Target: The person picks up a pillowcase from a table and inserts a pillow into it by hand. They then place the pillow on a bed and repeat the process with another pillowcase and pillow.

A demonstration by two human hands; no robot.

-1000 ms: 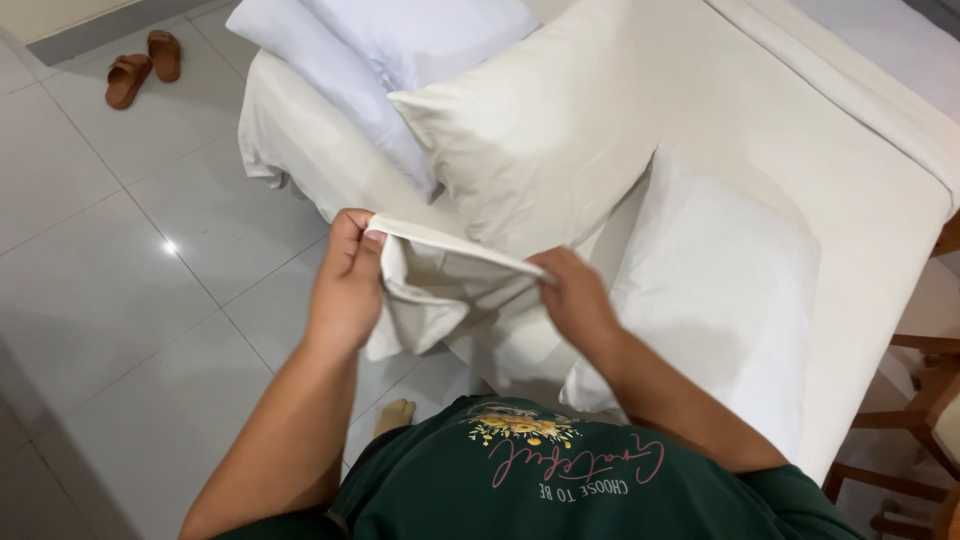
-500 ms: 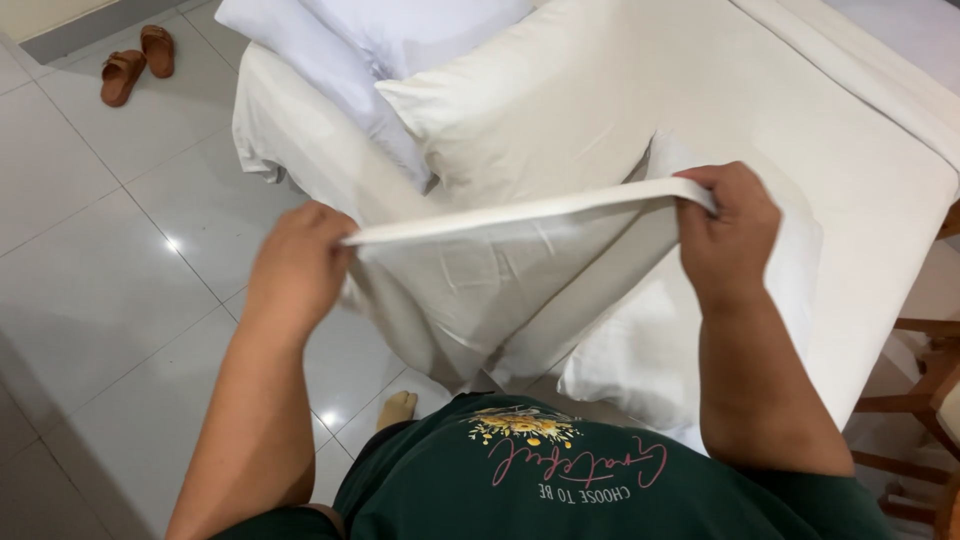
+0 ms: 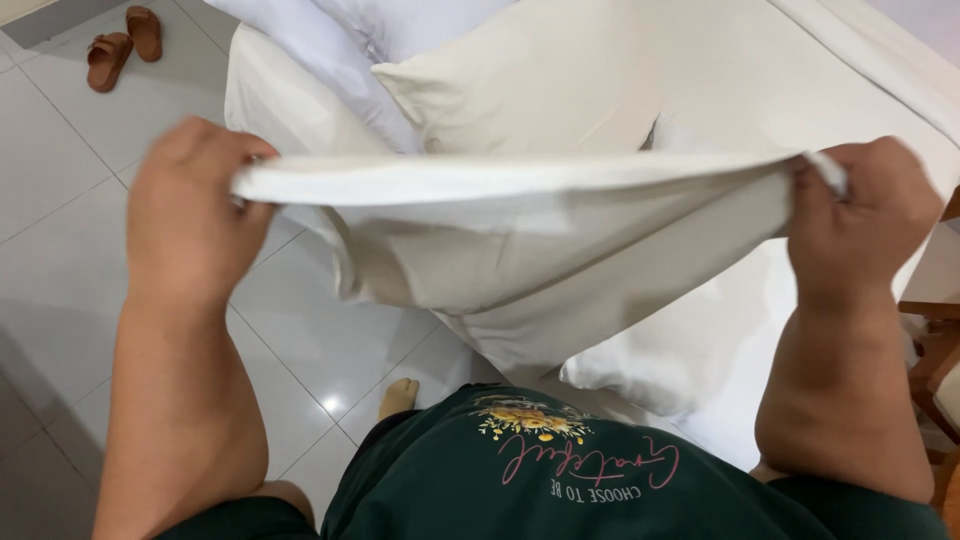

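Note:
My left hand (image 3: 190, 215) and my right hand (image 3: 865, 215) each grip one end of a cream pillowcase (image 3: 520, 240). The cloth is stretched wide and taut between them at chest height, its open edge on top, the rest hanging down. Under it, by my right arm, lies a white pillow (image 3: 690, 350) on the bed. A cream-covered pillow (image 3: 540, 90) rests on the bed just beyond the stretched cloth.
The bed (image 3: 880, 90) with a cream sheet fills the right and top. More white pillows (image 3: 340, 40) lie at its head. Brown sandals (image 3: 120, 45) sit on the grey tiled floor at top left. A wooden chair (image 3: 935, 370) stands at the right edge.
My hands have moved apart, left hand to the left and right hand to the right. The pillowcase went from bunched between them to pulled out wide and raised.

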